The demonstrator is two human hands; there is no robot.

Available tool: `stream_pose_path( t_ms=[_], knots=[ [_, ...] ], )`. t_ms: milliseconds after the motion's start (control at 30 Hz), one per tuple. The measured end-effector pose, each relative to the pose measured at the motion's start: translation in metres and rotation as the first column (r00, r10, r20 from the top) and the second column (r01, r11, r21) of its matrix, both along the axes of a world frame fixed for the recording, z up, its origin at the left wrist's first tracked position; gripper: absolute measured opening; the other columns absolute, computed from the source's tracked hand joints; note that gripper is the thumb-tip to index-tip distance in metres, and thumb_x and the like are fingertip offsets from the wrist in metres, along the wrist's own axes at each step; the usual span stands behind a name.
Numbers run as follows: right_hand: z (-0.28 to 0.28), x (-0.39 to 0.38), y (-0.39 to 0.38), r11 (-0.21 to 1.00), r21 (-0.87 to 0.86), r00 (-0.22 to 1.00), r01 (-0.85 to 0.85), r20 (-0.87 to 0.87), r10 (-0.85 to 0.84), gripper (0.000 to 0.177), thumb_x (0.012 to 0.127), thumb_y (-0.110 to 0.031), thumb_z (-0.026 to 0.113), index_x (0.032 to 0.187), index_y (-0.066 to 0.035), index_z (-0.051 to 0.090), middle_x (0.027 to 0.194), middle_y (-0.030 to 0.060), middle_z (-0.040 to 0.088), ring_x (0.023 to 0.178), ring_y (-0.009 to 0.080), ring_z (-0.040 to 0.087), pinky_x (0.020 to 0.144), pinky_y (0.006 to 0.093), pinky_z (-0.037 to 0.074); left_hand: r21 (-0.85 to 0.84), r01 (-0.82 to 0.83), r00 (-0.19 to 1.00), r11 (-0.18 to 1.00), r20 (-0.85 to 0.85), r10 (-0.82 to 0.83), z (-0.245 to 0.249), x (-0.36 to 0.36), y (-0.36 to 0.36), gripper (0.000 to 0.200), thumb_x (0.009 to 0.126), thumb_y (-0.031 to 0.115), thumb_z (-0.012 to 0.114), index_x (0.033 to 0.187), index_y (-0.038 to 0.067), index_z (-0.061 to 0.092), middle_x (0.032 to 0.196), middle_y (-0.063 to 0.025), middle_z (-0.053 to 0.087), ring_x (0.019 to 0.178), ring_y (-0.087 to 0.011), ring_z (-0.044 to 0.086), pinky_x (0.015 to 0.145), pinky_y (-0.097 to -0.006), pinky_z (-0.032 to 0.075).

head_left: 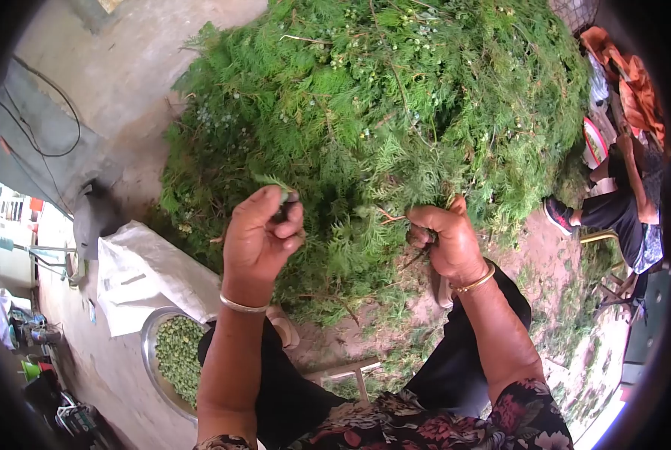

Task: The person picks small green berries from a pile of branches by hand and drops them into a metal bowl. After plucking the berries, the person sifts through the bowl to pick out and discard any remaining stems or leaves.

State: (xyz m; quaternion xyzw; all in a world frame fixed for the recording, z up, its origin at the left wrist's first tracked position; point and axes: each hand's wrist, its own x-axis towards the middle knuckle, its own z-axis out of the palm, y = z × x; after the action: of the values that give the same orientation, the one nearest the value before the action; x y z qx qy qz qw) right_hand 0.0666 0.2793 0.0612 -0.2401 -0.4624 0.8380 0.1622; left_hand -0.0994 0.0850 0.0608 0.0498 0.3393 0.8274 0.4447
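Note:
A big heap of cut evergreen branches, with scale-like leaves and small pale cones, lies in front of me. My right hand is closed around the stem of a leafy evergreen branch, whose foliage merges with the heap. Palm turned up, my left hand has its fingers curled in and thumb pressed against them. A small green bit of the plant shows at its fingertips; whatever else lies inside the fingers is hidden. Beside my left forearm stands a metal basin holding many small green cones.
A white woven sack lies against the heap's left side. Below my hands is a wooden stool or frame. Another person sits at the right, near an orange cloth. Leaf scraps litter the floor.

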Motion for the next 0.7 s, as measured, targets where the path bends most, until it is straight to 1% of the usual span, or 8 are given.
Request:
stream_pose_path(
  t_ms=[133, 200, 233, 333, 367, 533, 633, 700],
  knots=[
    [-0.002, 0.002, 0.0, 1.0, 0.005, 0.998, -0.001, 0.067, 0.0, 0.023, 0.074, -0.005, 0.071, 0.058, -0.005, 0.055, 0.06, 0.005, 0.058, 0.051, 0.0106, 0.049, 0.047, 0.0247, 0.034, -0.037, 0.038, 0.996, 0.999, -0.085, -0.041, 0.005, 0.011, 0.008, 0.016, 0.09, 0.016, 0.056, 0.094, 0.001, 0.059, 0.073, -0.0081, 0.057, 0.054, -0.0094, 0.046, 0.046, -0.0242, 0.041],
    [-0.006, 0.0, -0.004, 0.992, 0.124, 0.999, 0.018, 0.046, -0.024, 0.014, 0.07, -0.002, 0.076, 0.066, -0.001, 0.062, 0.073, 0.009, 0.067, 0.062, 0.0106, 0.059, 0.053, 0.023, 0.044, -0.14, 0.026, 0.979, 0.99, -0.196, -0.053, 0.009, 0.022, 0.016, 0.012, 0.088, 0.012, 0.058, 0.091, 0.0, 0.06, 0.073, -0.009, 0.058, 0.053, -0.0098, 0.047, 0.045, -0.0235, 0.039],
    [-0.005, -0.001, -0.005, 0.99, 0.144, 1.0, -0.003, 0.021, 0.0, 0.015, 0.066, 0.002, 0.077, 0.076, 0.002, 0.066, 0.083, 0.0117, 0.069, 0.072, 0.0114, 0.063, 0.063, 0.0238, 0.051, -0.187, 0.022, 0.977, 0.982, -0.205, -0.061, 0.013, 0.031, 0.021, 0.01, 0.086, 0.009, 0.06, 0.088, 0.0, 0.06, 0.072, -0.0094, 0.059, 0.053, -0.0098, 0.047, 0.045, -0.0233, 0.038],
    [0.006, -0.008, -0.017, 0.984, 0.176, 0.997, 0.026, -0.074, -0.013, 0.016, 0.07, 0.0, 0.076, 0.081, 0.001, 0.065, 0.082, 0.0092, 0.069, 0.071, 0.0152, 0.065, 0.066, 0.0258, 0.052, -0.278, 0.071, 0.96, 0.958, -0.242, -0.141, 0.01, 0.049, 0.033, 0.012, 0.085, 0.012, 0.062, 0.086, 0.0, 0.059, 0.072, -0.0089, 0.059, 0.052, -0.0091, 0.047, 0.045, -0.0236, 0.038],
    [0.01, -0.007, -0.016, 0.967, 0.255, 0.997, 0.001, -0.073, 0.018, 0.018, 0.07, 0.002, 0.074, 0.086, 0.003, 0.066, 0.088, 0.0093, 0.069, 0.075, 0.0148, 0.065, 0.074, 0.0278, 0.053, -0.296, 0.096, 0.958, 0.95, -0.23, -0.168, 0.007, 0.052, 0.036, 0.015, 0.085, 0.014, 0.064, 0.084, 0.0, 0.059, 0.07, -0.0077, 0.058, 0.052, -0.0087, 0.046, 0.046, -0.0233, 0.037],
    [-0.001, -0.011, -0.014, 0.897, 0.442, 1.0, -0.002, -0.022, 0.014, 0.012, 0.069, 0.001, 0.072, 0.077, 0.004, 0.065, 0.074, 0.0041, 0.066, 0.065, 0.0088, 0.057, 0.062, 0.0243, 0.048, -0.292, 0.141, 0.986, 0.946, -0.047, -0.162, -0.003, 0.065, 0.047, 0.017, 0.084, 0.015, 0.067, 0.077, 0.001, 0.06, 0.065, -0.0049, 0.057, 0.05, -0.0078, 0.047, 0.043, -0.0215, 0.035],
    [0.006, -0.011, -0.015, 0.936, 0.349, 0.998, 0.036, -0.056, -0.017, 0.012, 0.07, 0.0, 0.07, 0.08, 0.004, 0.065, 0.072, 0.0045, 0.065, 0.065, 0.0092, 0.057, 0.061, 0.0256, 0.048, -0.325, 0.163, 0.971, 0.932, -0.112, -0.209, -0.007, 0.066, 0.047, 0.017, 0.085, 0.016, 0.064, 0.081, 0.0, 0.059, 0.069, -0.0067, 0.057, 0.053, -0.0088, 0.046, 0.045, -0.0222, 0.035],
    [0.01, -0.006, -0.01, 0.974, 0.218, 0.997, -0.066, 0.056, 0.055, 0.011, 0.072, -0.001, 0.069, 0.082, 0.003, 0.065, 0.071, 0.0049, 0.065, 0.064, 0.0099, 0.057, 0.059, 0.0259, 0.047, -0.31, 0.198, 0.939, 0.93, -0.212, -0.27, -0.006, 0.067, 0.046, 0.014, 0.083, 0.011, 0.064, 0.081, -0.002, 0.058, 0.067, -0.0073, 0.056, 0.051, -0.0092, 0.046, 0.044, -0.0222, 0.036]
  ],
)
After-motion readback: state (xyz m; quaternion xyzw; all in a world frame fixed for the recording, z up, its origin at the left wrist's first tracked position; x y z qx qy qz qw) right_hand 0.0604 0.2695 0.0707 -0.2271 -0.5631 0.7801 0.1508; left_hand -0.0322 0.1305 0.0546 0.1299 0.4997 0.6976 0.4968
